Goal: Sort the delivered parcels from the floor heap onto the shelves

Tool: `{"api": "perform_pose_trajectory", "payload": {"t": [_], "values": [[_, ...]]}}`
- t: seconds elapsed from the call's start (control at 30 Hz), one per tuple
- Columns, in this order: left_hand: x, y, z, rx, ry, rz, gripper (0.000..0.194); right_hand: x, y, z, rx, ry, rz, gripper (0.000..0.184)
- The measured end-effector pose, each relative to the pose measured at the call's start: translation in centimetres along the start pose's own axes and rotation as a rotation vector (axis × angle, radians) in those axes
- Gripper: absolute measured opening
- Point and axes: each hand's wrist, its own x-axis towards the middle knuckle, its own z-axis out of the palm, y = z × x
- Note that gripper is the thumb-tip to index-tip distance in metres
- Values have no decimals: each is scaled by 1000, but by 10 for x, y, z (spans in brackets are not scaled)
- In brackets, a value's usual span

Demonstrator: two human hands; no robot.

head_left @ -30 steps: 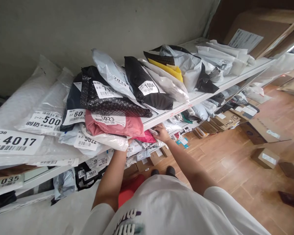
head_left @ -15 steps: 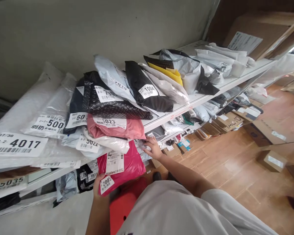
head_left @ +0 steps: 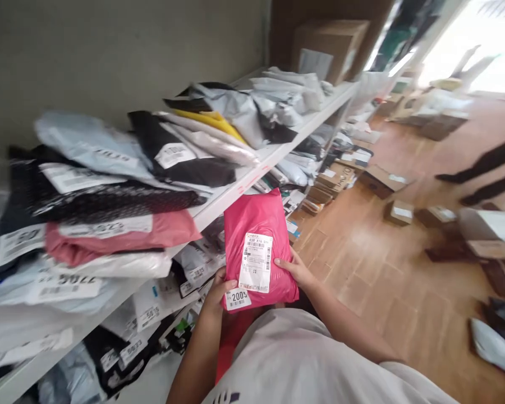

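A bright pink poly mailer (head_left: 231,235) is held upright in front of my body, with a white shipping label (head_left: 256,264) and a smaller sticker (head_left: 238,299) reading 2005 on its face. My left hand (head_left: 219,289) grips its lower left edge, thumb on the front. At the right edge my right hand (head_left: 298,269) is closed on the same mailer, thumb resting near the label; its other fingers are hidden behind. Close to the left of the mailer, a salmon-pink parcel (head_left: 177,230) sticks out over the shelf edge.
The upper shelf (head_left: 273,154) bears several bagged parcels, including a black one (head_left: 210,171). More labelled parcels lie on the shelf below. Cardboard boxes (head_left: 399,213) stand on the tiled floor to the right. At far right, a person's dark legs (head_left: 488,168) show.
My right hand has come from the lower shelf onto the pink mailer, which is now raised and turned upright. My view has swung to the right.
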Motion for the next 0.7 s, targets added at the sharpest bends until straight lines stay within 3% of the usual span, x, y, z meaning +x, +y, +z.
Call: {"api": "perform_pose_trajectory", "payload": {"t": [0.13,0.27,0.43,0.57,0.7], "values": [[19,1,74,86,-246,-37,42,-35,-39,-49,29,146,-92,60],[30,-13,157,250,-392,-38,41,-69,-80,-106,50,254,-166,59],[46,-54,270,340,-443,-79,47,-110,-145,-192,99,388,-251,59],[54,-94,363,350,-499,-125,55,-144,-204,-266,111,407,-317,60],[48,-116,459,337,-564,-134,73,-179,-253,-332,99,442,-400,62]]}}
